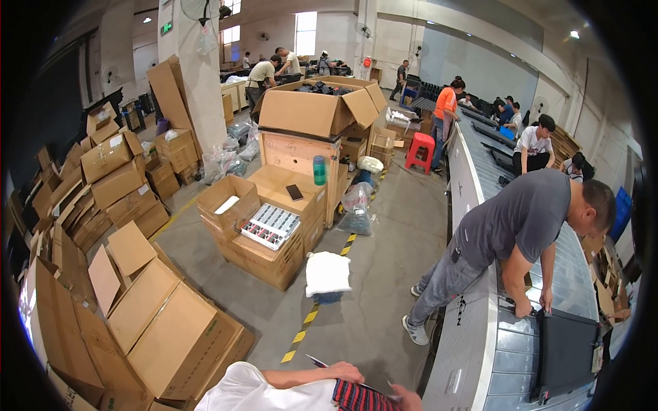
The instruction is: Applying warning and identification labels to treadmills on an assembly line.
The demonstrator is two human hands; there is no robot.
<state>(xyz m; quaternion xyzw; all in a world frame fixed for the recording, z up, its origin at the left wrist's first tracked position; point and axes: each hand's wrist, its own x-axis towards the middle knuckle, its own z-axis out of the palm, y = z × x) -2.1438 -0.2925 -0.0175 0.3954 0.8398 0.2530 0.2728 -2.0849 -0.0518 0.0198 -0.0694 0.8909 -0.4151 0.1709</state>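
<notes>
In the head view, seemed partway through handling, showing nothing finished, remainder impossible to judge; curled the left hand (346,372) around one thin stick-like object (316,361) near the lower edge, beside one red-and-black striped cloth (360,397); held the right hand (408,398) nearby, grip too unclear to tell; counted one red stool (419,151) beyond

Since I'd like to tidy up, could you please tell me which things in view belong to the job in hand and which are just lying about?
Seemingly in the job:
- thin object at the left hand, kind unclear
- red-and-black striped fabric between it and the right hand

Apparently just lying about:
- green bottle
- dark phone
- red stool
</notes>
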